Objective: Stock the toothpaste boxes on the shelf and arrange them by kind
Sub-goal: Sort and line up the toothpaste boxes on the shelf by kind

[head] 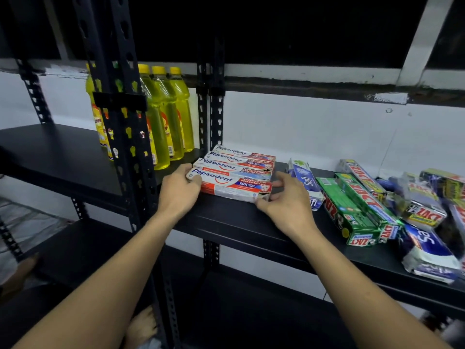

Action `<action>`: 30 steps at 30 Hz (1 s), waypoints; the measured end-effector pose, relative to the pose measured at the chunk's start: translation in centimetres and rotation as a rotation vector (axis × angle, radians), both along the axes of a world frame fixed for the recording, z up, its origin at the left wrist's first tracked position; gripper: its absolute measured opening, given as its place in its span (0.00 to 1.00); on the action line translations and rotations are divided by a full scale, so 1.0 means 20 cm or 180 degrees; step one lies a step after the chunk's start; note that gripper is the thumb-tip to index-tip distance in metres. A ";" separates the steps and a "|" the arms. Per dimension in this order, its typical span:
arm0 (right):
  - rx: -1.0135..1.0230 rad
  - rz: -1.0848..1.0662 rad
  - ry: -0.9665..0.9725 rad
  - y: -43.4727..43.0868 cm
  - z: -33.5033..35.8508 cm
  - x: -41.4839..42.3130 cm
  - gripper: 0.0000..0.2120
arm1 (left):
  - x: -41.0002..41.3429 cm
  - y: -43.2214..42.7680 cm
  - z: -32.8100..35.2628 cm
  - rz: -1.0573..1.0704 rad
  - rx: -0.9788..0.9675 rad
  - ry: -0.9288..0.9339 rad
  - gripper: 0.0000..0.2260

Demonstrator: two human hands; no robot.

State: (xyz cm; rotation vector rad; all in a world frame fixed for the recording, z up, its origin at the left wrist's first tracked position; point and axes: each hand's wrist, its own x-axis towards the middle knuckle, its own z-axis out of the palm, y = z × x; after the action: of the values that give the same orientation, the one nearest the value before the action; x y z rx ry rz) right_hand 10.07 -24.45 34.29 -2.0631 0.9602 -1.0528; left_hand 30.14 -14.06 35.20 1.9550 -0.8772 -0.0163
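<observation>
**Both hands on the front Pepsodent box**

Nearest, two bare forearms reach up from 6 o'clock to the black shelf (239,222). The left hand (178,190) curls round the left end of the front Pepsodent box (231,187), thumb over its top corner. The right hand (284,200) pinches the right end of the same box, with the thumb at the near corner and the fingers against the end flap. The box lies flat on the shelf, label up.

Directly behind it, at 12 o'clock, three more Pepsodent boxes (239,159) lie parallel and close together, forming one row of a single kind.

At 3 o'clock from that row, just beyond the right hand, lies a blue and white Safi box (305,182). Further right come two green Zact boxes (352,210) side by side, then a loose heap of mixed boxes (425,210) at various angles.

At 10 o'clock, behind a perforated upright post (125,137) on the neighbouring shelf, stand yellow bottles (166,117) with yellow caps, filled with yellow liquid.
</observation>
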 end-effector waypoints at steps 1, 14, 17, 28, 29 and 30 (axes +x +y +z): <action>-0.0056 0.0017 0.0022 0.00 0.00 0.00 0.35 | -0.01 0.00 -0.03 0.0148 -0.0034 -0.0157 0.21; -0.0218 -0.0357 0.0222 -0.02 -0.04 0.01 0.19 | -0.01 -0.05 -0.09 0.0588 -0.0087 -0.0513 0.20; -0.0009 -0.0328 0.0080 -0.02 -0.04 0.00 0.17 | 0.00 -0.05 -0.10 0.0574 -0.0116 -0.0550 0.19; 0.0034 -0.0281 0.0093 -0.02 -0.04 0.00 0.16 | 0.00 -0.05 -0.10 0.0573 0.0023 -0.0761 0.22; 0.0022 -0.0279 0.0117 -0.02 -0.04 0.00 0.16 | 0.01 -0.05 -0.10 0.0580 0.0035 -0.0764 0.22; 0.0003 -0.0281 0.0139 -0.02 -0.04 0.00 0.16 | 0.01 -0.05 -0.10 0.0579 0.0037 -0.0773 0.22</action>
State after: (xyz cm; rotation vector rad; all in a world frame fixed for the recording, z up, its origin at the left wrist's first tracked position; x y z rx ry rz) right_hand 10.13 -24.89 33.53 -2.0670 1.0823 -1.0555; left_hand 30.28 -15.06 33.14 2.0696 -0.8514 0.3287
